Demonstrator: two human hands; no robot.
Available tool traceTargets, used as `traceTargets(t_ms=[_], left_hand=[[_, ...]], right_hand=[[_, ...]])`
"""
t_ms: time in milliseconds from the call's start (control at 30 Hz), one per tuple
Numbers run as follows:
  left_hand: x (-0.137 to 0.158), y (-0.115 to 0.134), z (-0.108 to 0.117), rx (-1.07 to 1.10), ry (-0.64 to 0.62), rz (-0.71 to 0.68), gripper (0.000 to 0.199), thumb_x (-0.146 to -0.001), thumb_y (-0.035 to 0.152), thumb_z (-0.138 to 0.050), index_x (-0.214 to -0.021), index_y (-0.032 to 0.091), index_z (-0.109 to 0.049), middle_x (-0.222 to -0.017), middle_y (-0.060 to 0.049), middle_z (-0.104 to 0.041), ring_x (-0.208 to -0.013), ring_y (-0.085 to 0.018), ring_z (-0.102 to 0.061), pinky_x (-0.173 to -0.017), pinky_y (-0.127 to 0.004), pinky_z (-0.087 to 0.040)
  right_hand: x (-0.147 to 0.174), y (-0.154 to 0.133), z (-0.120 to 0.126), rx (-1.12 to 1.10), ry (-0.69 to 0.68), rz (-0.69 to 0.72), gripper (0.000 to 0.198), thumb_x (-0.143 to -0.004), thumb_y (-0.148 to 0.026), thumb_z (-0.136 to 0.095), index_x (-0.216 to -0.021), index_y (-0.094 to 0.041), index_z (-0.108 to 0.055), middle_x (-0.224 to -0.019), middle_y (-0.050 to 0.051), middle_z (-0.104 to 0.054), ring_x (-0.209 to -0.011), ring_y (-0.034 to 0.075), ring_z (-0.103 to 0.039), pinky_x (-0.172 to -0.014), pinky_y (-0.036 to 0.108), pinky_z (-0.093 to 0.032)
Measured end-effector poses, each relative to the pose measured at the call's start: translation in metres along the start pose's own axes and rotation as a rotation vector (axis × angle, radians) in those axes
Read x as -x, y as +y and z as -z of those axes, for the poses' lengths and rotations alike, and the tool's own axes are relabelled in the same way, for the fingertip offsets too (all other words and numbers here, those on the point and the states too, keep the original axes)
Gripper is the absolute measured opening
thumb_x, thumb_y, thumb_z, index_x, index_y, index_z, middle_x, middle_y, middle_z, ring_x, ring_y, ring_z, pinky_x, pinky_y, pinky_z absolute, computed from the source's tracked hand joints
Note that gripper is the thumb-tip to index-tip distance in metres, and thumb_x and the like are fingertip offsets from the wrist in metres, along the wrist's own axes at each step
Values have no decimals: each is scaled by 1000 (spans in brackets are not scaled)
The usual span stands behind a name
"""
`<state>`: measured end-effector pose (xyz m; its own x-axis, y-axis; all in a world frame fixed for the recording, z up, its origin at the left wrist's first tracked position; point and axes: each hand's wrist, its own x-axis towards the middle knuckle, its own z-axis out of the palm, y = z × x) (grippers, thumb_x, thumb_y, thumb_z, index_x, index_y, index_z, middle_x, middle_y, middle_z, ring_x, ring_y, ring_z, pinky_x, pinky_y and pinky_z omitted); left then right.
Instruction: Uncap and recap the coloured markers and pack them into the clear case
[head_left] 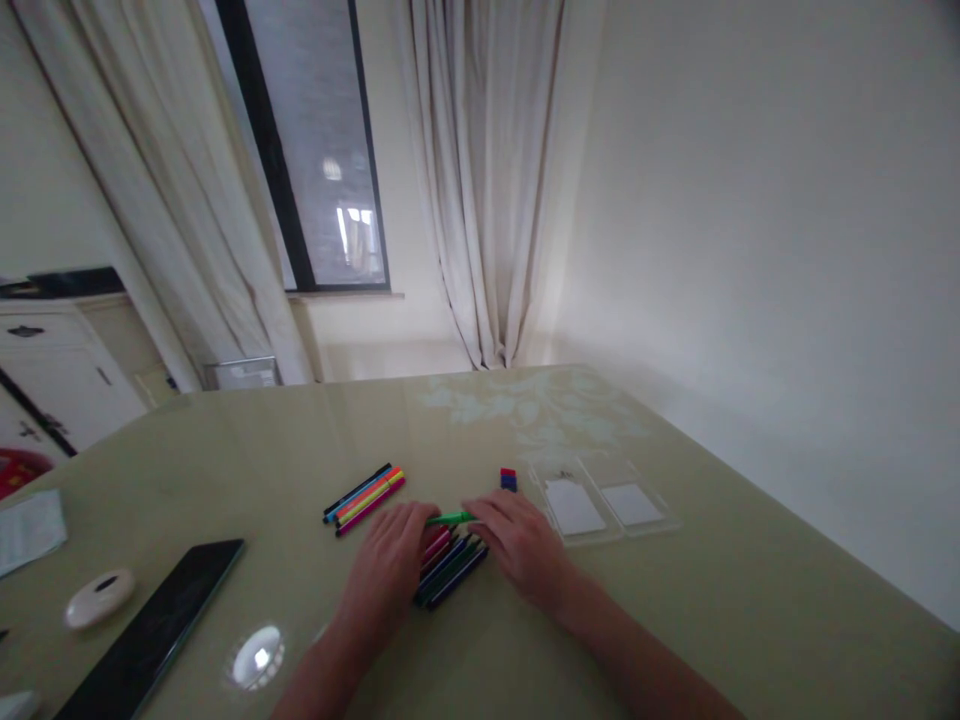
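Observation:
A green marker pen (451, 518) lies crosswise between my two hands, above the table. My left hand (394, 555) is closed on one end of it, and the fingers of my right hand (517, 540) pinch the other end. Beneath and between the hands sit several dark and pink markers (456, 572), side by side and partly hidden by my left hand. Farther off to the left rests a row of several markers (364, 498) in black, blue, orange, yellow and magenta. Just past my right hand, small red and blue caps or pen ends (508, 479) show.
On the right lies an open clear plastic case (611, 532) with white cards (574, 507) in it. A black tablet-like slab (154, 630), a white oval object (100, 598) and a shiny round disc (257, 658) are at left. The wall (787, 300) borders the table's right side.

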<state>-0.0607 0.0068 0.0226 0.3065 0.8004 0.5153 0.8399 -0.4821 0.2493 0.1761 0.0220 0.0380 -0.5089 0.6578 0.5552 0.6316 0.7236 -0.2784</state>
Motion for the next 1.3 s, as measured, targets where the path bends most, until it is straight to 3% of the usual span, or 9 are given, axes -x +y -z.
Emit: traceTargets(t_ms=[100,233,333,467,567,800,933,1033,1300], left_hand=[[4,19,1,-16,18,-98,24,-107,26,-41,-114,24,-64,-103,-7,-73,-95,-25,-67,-89,-39,-50],[10,31,1,-45,31,-112,28,-105,44,-50,-119,24,-64,-105,-7,-74,-95,-25,-68,-87,-38,-50],[11,29,5,-84,9,-71,35,-100,57,-55,-102,25,-69,-91,-5,-74,-83,-24,-69,-77,-35,-51],[7,8,24,-238,-20,258,49,-95,69,-52,-78,25,-66,-76,-4,-71,-71,-25,-68,-62,-32,-46],[5,-13,32,-289,-21,512,48,-98,67,-44,-101,25,-66,-99,-8,-75,-86,-30,-72,-67,-35,-50],[9,-25,3,-61,-153,346,41,-103,54,-35,-99,24,-62,-105,-8,-72,-101,-27,-69,-92,-40,-51],[9,-29,1,-49,-130,287,39,-104,45,-35,-87,24,-63,-97,-6,-71,-96,-25,-67,-91,-39,-49],[8,-42,9,-138,-54,389,37,-104,42,-37,-94,23,-66,-103,-8,-72,-99,-27,-67,-91,-40,-48],[14,-64,15,-307,-121,538,30,-102,39,-43,-101,21,-67,-102,-10,-70,-99,-30,-64,-89,-41,-47]], right_hand=[[2,-4,-4,21,-5,62,20,-105,-27,-58,-118,-22,-73,-94,6,-73,-91,22,-67,-84,34,-54],[7,-8,-4,0,29,145,22,-105,-28,-57,-121,-21,-71,-97,6,-75,-89,19,-68,-84,31,-54],[5,-12,0,-39,38,219,21,-105,-25,-57,-120,-21,-71,-95,5,-75,-87,18,-67,-81,30,-54],[-1,1,13,-190,153,124,17,-103,-28,-61,-109,-19,-74,-92,6,-74,-88,18,-68,-81,28,-54],[-3,29,24,-196,240,-92,17,-104,-27,-60,-106,-20,-76,-94,6,-76,-89,20,-70,-83,31,-54],[2,70,27,48,-111,-457,17,-98,-18,-61,-107,-20,-76,-105,8,-79,-99,24,-71,-90,35,-51],[2,64,25,179,-238,-454,16,-97,-17,-63,-107,-21,-75,-104,7,-77,-102,25,-69,-90,34,-47],[-1,59,25,257,-271,-421,13,-97,-17,-63,-101,-21,-74,-101,7,-76,-101,25,-67,-90,36,-45],[-1,57,22,286,-216,-404,11,-96,-19,-65,-101,-19,-75,-106,10,-73,-105,28,-64,-93,40,-46]])
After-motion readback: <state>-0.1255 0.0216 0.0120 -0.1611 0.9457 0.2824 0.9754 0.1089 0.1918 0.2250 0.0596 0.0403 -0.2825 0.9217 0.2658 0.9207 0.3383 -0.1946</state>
